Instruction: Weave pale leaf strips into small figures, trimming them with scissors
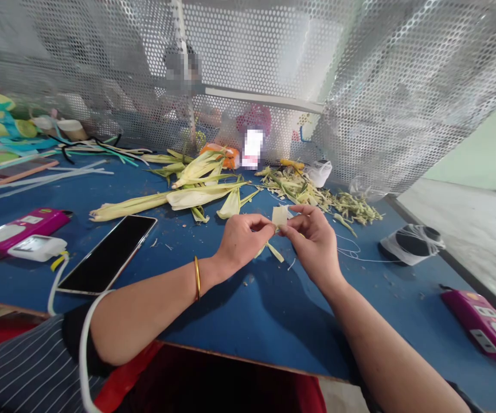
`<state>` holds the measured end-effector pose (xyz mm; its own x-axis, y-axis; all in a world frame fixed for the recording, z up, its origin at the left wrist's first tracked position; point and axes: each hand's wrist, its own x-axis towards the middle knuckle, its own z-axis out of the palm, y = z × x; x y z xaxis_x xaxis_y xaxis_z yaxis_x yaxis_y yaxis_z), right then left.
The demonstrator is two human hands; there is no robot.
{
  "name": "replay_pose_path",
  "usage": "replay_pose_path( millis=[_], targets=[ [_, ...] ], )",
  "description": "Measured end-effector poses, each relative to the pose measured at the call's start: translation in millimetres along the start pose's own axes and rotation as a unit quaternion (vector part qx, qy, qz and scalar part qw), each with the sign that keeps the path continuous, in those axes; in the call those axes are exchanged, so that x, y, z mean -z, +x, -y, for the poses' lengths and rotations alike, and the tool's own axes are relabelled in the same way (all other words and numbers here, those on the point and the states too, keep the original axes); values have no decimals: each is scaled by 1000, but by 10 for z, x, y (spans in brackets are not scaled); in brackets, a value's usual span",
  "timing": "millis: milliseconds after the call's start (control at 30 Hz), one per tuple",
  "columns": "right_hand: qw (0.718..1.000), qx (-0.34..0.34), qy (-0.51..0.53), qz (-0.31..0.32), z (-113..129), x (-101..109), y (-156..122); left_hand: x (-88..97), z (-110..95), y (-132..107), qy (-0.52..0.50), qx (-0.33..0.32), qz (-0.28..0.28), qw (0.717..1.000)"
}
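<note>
My left hand (pixel 244 238) and my right hand (pixel 314 238) meet over the middle of the blue table, fingertips pinched close together. Between them stands a pale piece of corn husk (pixel 279 215), gripped at its lower edge by both hands. A narrow husk strip (pixel 275 252) hangs beneath the fingers. Thin white thread (pixel 351 252) runs from near my right hand to a dark spool (pixel 411 244) wrapped in clear plastic. Just beyond my hands lie whole corn husks (pixel 204 195) and a heap of husk scraps (pixel 295 189). How the thread meets the husk is hidden by my fingers.
A black-screened phone (pixel 109 252) and a magenta power bank (pixel 24 229) with a white cable lie at left. Another magenta device (pixel 484 321) is near the right edge. A perforated metal screen (pixel 248 51) rises behind; a person sits beyond it. A lit phone (pixel 253 148) leans there.
</note>
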<state>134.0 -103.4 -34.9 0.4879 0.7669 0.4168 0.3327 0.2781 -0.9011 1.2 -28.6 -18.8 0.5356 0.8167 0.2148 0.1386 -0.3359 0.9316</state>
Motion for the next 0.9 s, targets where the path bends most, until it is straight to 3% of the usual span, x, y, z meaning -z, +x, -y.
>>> replay_pose_path(
  millis=[267,367,467,633,900],
  targets=[
    [999,-17,25,24,-7,14,14,0,30,19,15,-33,26,999],
    [999,4,12,39,9,19,4,-7,36,33,-30,-2,34,999],
    [996,63,-57,38,26,31,-15,-18,14,37,-144,53,47,987],
    [968,163,-187,43,47,46,-37,-14,-26,43,-219,120,62,966],
    [978,138,-156,32,68,37,-29,3,-36,44,-287,169,63,941]
  ],
)
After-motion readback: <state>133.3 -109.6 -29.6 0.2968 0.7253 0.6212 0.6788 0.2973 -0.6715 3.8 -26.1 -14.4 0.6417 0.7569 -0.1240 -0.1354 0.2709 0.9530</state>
